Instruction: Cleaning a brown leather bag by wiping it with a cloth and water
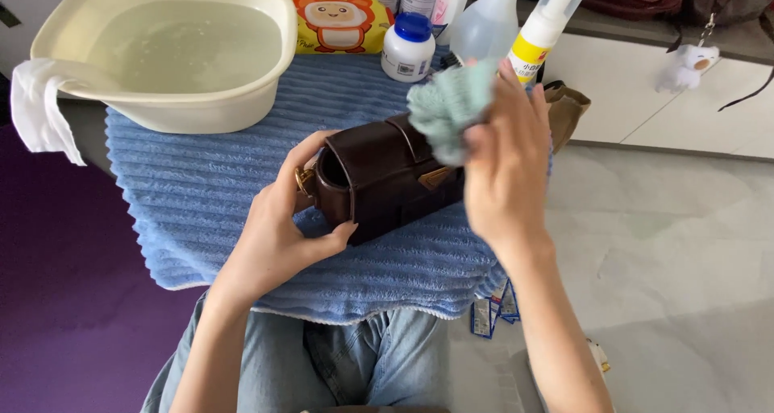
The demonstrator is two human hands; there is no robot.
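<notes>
The left hand [278,227] clasps the end of a brown bag [387,179] lying on the blue towel [177,195]. The right hand's [504,163] fingers pinch a soft green cloth [450,106] against its top. The leather looks stiff, smooth, probably slippery; the ends give the best grip.

We saw pale marble-like floor [669,235] right of blue ribbed towel [201,195]. Purple mat [56,284] lay left of towel. White low cabinet [645,82] stood beyond floor, up right of towel. We noted soft even daylight, cream basin [201,106] of water at towel's far left, bottles [476,18] along its far edge.
</notes>
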